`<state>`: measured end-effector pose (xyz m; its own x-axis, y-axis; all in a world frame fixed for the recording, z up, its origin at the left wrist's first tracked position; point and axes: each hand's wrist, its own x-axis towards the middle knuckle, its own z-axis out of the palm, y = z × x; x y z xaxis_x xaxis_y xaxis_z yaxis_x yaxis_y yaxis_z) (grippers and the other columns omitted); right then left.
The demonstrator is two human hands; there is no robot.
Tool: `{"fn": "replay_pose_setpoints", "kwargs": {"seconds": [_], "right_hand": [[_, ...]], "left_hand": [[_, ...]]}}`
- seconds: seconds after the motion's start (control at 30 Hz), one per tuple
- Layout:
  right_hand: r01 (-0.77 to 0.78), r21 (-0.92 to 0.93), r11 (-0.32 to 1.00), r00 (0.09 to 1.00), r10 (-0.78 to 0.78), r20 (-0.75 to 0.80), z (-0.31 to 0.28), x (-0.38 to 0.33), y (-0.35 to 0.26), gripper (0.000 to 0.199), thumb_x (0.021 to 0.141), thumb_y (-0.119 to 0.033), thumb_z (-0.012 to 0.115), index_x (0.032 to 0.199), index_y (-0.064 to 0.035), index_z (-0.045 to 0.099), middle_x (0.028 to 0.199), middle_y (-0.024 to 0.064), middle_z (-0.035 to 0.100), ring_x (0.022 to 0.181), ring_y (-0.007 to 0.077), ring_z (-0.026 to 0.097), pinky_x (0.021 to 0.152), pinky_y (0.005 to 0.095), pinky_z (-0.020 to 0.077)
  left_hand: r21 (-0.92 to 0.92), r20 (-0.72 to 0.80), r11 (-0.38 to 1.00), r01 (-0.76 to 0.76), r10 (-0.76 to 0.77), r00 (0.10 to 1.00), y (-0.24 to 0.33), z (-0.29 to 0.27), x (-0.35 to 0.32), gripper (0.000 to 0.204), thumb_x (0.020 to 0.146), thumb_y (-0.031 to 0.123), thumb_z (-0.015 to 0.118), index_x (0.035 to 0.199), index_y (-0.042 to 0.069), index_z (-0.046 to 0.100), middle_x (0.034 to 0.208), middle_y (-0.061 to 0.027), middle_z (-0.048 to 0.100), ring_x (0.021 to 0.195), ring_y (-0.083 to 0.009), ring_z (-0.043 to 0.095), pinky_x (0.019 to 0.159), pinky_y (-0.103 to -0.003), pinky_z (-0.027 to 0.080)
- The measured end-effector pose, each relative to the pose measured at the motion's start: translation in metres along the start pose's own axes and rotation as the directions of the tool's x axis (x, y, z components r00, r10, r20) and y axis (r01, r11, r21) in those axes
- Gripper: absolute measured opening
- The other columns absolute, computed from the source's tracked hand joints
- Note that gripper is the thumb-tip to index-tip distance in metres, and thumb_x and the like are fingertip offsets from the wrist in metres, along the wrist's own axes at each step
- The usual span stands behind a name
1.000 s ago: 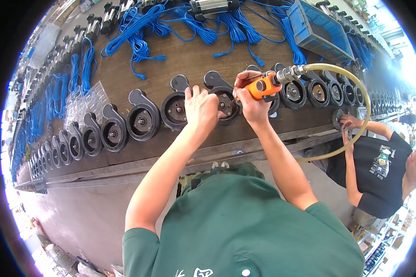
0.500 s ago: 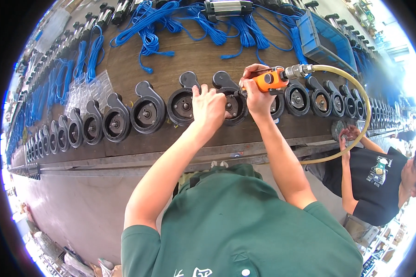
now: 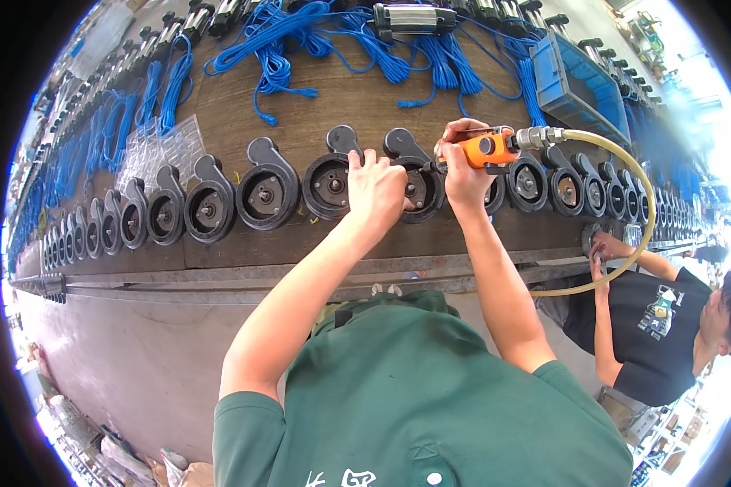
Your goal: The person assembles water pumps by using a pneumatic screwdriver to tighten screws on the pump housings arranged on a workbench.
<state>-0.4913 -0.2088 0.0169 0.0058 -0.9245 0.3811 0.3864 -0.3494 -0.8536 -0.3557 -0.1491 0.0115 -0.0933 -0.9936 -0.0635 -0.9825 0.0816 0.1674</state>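
In my right hand (image 3: 466,174) is an orange air screwdriver (image 3: 489,151), held level with its dark tip pointing left. The tip is by the upper right of a black round housing (image 3: 421,188); whether it touches a screw I cannot tell. My left hand (image 3: 375,191) grips the left rim of that same housing, its fingers curled and its thumb at the lower inside edge. It partly covers the neighbouring housing (image 3: 327,187), whose centre shaft shows. From the screwdriver's metal coupling (image 3: 539,138) a yellowish air hose (image 3: 648,174) loops right and down past the table edge.
Several similar housings (image 3: 267,197) line the wooden table (image 3: 219,105) both ways. Behind them lie blue cord bundles (image 3: 284,40), a clear plastic tray (image 3: 162,152) and a blue crate (image 3: 556,85). At the right, a co-worker (image 3: 658,325) handles a small dark part (image 3: 590,237).
The whole view has shifted slightly, with the table's things a little farther right. Both my hands and the screwdriver stay at the same housing.
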Motion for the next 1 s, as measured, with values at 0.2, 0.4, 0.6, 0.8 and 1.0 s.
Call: {"fn": "replay_pose_setpoints", "kwargs": {"seconds": [0.2,0.4,0.6,0.8,1.0], "right_hand": [[-0.010,0.027,1.000,1.000,0.010,-0.005,0.002,0.000,0.003,0.027,0.080,0.014,0.061,0.103,0.0007,0.057,0.086,0.0071,0.064,0.072,0.0117,0.062,0.063,0.0244,0.0529],[-0.014,-0.076,0.997,0.999,0.018,0.049,0.001,0.002,0.007,0.027,0.077,0.012,0.064,0.101,0.0003,0.058,0.089,0.0072,0.065,0.075,0.0116,0.064,0.065,0.0249,0.0533],[-0.040,-0.142,0.989,0.994,0.053,0.091,0.013,0.005,0.003,0.020,0.073,0.009,0.067,0.091,0.0007,0.063,0.082,0.0042,0.066,0.073,0.0096,0.064,0.068,0.0238,0.0511],[0.005,-0.123,0.992,0.995,0.008,0.104,0.013,0.008,0.009,0.021,0.074,0.009,0.066,0.094,0.0030,0.066,0.083,0.0045,0.067,0.074,0.0099,0.064,0.069,0.0242,0.0516],[-0.004,-0.118,0.993,0.995,0.015,0.099,0.009,0.006,0.006,0.023,0.075,0.010,0.065,0.096,0.0034,0.065,0.087,0.0065,0.068,0.077,0.0106,0.065,0.070,0.0248,0.0523]], "left_hand": [[-0.016,-0.022,1.000,0.001,-0.001,1.000,-0.001,0.001,0.000,0.039,0.065,0.044,0.086,0.090,0.016,0.080,0.099,-0.0065,0.070,0.114,-0.0291,0.060,0.111,-0.054,0.037],[-0.023,-0.028,1.000,-0.008,0.008,1.000,-0.001,0.000,0.000,0.037,0.065,0.043,0.087,0.088,0.015,0.080,0.099,-0.0073,0.070,0.112,-0.0297,0.061,0.110,-0.055,0.038],[-0.047,-0.022,0.999,-0.011,0.010,1.000,0.002,0.000,0.001,0.038,0.067,0.034,0.088,0.092,0.007,0.079,0.102,-0.0148,0.072,0.111,-0.0337,0.061,0.109,-0.058,0.036],[-0.033,-0.008,0.999,0.003,-0.003,1.000,0.005,0.002,0.001,0.038,0.068,0.035,0.088,0.093,0.009,0.079,0.103,-0.0141,0.072,0.112,-0.0323,0.062,0.110,-0.058,0.036],[-0.019,-0.044,1.000,-0.004,0.003,0.999,0.005,0.003,0.000,0.039,0.065,0.039,0.088,0.090,0.010,0.079,0.100,-0.0109,0.072,0.110,-0.0297,0.063,0.109,-0.056,0.038]]}}
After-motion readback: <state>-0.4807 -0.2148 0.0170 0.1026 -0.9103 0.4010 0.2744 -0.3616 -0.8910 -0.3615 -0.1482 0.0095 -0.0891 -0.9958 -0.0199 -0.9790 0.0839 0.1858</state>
